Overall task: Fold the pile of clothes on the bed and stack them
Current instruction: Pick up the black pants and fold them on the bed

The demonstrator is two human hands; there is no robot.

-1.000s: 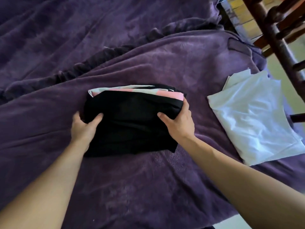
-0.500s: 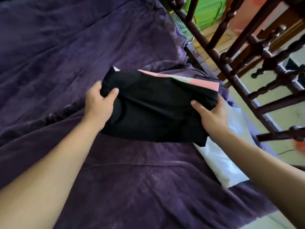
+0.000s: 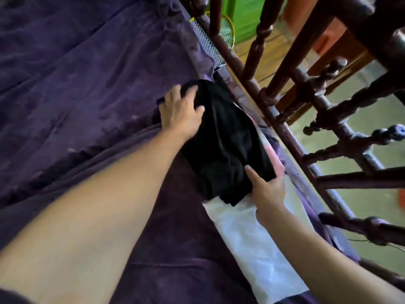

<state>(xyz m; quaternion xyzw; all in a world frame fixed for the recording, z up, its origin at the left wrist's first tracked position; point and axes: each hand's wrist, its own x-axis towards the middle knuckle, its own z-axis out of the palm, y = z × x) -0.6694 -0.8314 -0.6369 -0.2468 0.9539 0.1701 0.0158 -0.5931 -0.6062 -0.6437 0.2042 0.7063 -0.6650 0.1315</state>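
**Folded black garment held over the white one at the bed's edge**

The black garment (image 3: 223,145), folded into a thick oblong, sits at the right side of the bed, close along the rail. A pink and white stripe (image 3: 272,155) shows along its rail-side edge. Its near end overlaps the far end of a folded white garment (image 3: 252,242), which lies flat on the bed and reaches back toward the person. Whether the black piece already rests its weight on the white one cannot be told.

Both hands have hold of the black garment. The left hand (image 3: 179,113) grasps its far corner, thumb laid on top of the cloth and fingers spread along the far edge. The right hand (image 3: 267,189) grips the near corner, thumb (image 3: 252,174) on top and the other fingers tucked out of sight beneath, just above the white garment.

Under everything lies a rumpled purple blanket (image 3: 76,84) that covers the bed. Just beside the garments runs a dark turned-wood bed rail (image 3: 291,137) with spindles. A strip of pale mesh (image 3: 206,40) shows at the mattress edge farther along. Beyond the rail are a wooden floor (image 3: 269,53) and something bright green (image 3: 243,16).
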